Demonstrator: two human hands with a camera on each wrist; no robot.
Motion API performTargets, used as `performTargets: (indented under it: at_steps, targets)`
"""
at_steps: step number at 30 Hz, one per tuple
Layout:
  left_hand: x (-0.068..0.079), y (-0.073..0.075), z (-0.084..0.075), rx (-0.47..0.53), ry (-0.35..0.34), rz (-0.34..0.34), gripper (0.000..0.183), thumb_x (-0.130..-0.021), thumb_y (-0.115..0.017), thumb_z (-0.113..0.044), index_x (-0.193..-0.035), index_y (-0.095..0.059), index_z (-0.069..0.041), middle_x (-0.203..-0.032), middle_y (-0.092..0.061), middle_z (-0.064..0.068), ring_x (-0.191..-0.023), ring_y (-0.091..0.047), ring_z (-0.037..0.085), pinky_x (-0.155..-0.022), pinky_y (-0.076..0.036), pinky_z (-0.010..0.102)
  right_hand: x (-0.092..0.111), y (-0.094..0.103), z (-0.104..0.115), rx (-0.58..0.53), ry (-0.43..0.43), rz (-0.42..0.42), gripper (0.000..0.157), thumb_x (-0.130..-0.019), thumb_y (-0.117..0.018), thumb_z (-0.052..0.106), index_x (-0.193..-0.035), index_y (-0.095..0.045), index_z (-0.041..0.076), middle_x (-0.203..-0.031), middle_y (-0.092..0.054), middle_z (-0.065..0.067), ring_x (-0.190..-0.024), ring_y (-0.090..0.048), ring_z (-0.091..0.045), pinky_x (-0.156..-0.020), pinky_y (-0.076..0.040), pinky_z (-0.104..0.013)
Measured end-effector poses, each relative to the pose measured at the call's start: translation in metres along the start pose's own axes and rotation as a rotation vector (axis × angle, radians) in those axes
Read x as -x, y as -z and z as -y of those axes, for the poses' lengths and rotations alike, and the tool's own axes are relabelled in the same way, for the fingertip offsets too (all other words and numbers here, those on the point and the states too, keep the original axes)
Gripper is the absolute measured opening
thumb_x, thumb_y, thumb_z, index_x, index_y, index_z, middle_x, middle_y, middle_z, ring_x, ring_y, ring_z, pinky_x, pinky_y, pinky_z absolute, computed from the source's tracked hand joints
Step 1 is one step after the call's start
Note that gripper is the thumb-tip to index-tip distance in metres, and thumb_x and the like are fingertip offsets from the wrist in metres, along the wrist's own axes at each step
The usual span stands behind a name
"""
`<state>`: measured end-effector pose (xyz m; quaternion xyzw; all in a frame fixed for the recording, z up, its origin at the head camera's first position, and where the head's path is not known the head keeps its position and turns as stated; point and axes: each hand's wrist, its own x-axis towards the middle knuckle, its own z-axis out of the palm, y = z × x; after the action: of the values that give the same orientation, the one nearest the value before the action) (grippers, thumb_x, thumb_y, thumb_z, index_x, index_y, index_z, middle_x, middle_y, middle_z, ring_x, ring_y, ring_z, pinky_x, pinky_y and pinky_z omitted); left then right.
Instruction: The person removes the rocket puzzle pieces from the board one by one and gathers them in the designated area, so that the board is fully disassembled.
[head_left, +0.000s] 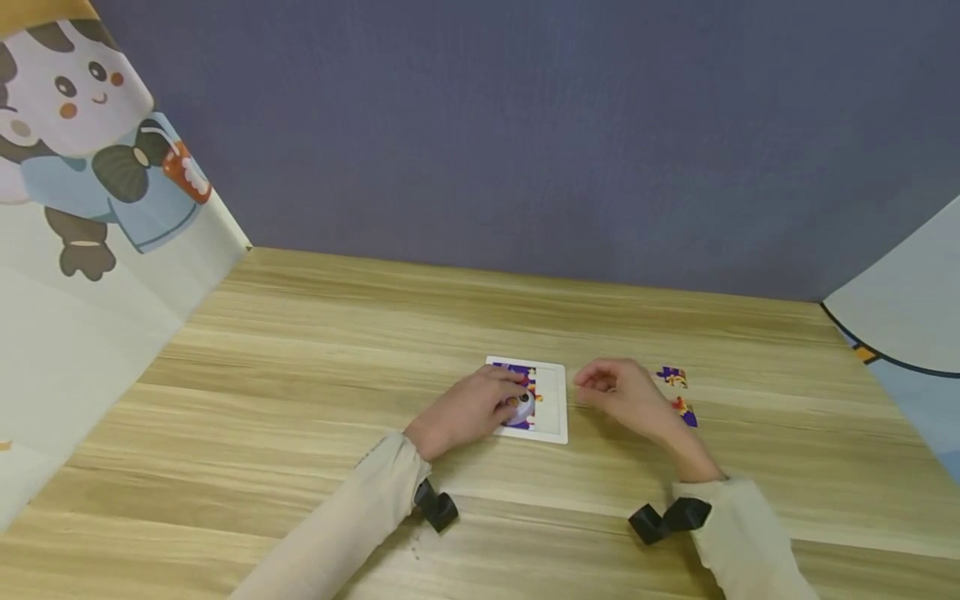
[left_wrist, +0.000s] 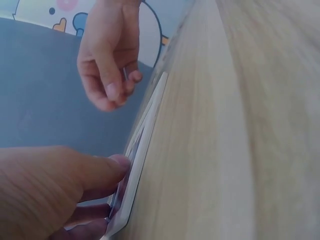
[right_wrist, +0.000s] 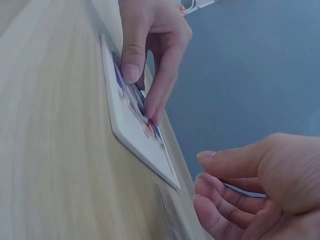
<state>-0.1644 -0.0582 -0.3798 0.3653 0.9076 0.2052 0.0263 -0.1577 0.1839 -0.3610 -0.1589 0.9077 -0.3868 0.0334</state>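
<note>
A white-framed jigsaw puzzle board (head_left: 560, 417) lies flat on the table. Purple, red and yellow pieces (head_left: 528, 414) fill its left part, and a bare white strip runs along its right side. My left hand (head_left: 467, 408) rests on the board, thumb and fingertips touching the joined pieces and partly covering them. Just right of the board hovers my right hand (head_left: 626, 400), fingers loosely curled. In the right wrist view, nothing shows between the thumb (right_wrist: 220, 159) and fingers of that hand. Beyond it lie two loose jigsaw pieces (head_left: 675, 377), the nearer one partly hidden by the wrist.
The wood-grain table (head_left: 337, 333) extends on all sides of the board. A dark blue-grey wall (head_left: 525, 150) stands behind it, and a cartoon-printed panel (head_left: 90, 167) at the left. Black wrist mounts (head_left: 660, 523) sit on both sleeves.
</note>
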Motion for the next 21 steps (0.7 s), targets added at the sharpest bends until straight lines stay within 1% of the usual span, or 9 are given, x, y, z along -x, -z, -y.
performTargets:
  at_steps: [3, 6, 15, 21]
  targets:
    - [0.000, 0.001, 0.001, 0.012, 0.028, 0.005, 0.031, -0.094, -0.060, -0.019, -0.120, -0.065, -0.005, -0.134, -0.058, 0.007, -0.128, -0.049, 0.024, -0.111, -0.038, 0.036, -0.007, -0.004, 0.004, -0.012, 0.009, 0.007, 0.011, -0.087, -0.067, 0.006, -0.095, -0.066, -0.001, -0.082, -0.066, -0.008, -0.073, -0.057, -0.012, -0.059, -0.047, -0.020]
    - [0.000, 0.003, 0.003, 0.022, 0.057, 0.016, 0.032, -0.092, -0.062, -0.021, -0.121, -0.065, -0.006, -0.134, -0.057, 0.007, -0.129, -0.049, 0.024, -0.111, -0.038, 0.035, -0.014, -0.009, 0.007, -0.021, -0.001, 0.020, 0.013, -0.087, -0.066, 0.006, -0.097, -0.066, -0.002, -0.082, -0.065, -0.009, -0.073, -0.057, -0.013, -0.059, -0.046, -0.020]
    - [0.001, 0.005, 0.003, 0.031, 0.096, 0.028, 0.037, -0.091, -0.064, -0.024, -0.122, -0.063, -0.004, -0.135, -0.056, 0.010, -0.127, -0.050, 0.025, -0.110, -0.039, 0.035, -0.034, -0.021, 0.012, 0.025, 0.017, 0.072, 0.021, -0.086, -0.066, 0.005, -0.105, -0.066, -0.004, -0.083, -0.065, -0.010, -0.073, -0.057, -0.014, -0.061, -0.047, -0.022]
    - [-0.001, 0.003, 0.003, 0.027, 0.078, 0.026, 0.037, -0.091, -0.064, -0.023, -0.122, -0.063, -0.002, -0.133, -0.057, 0.011, -0.127, -0.050, 0.025, -0.110, -0.039, 0.034, -0.044, -0.024, 0.013, 0.052, 0.018, 0.091, 0.022, -0.085, -0.066, 0.004, -0.106, -0.067, -0.004, -0.083, -0.064, -0.009, -0.073, -0.056, -0.013, -0.062, -0.046, -0.022]
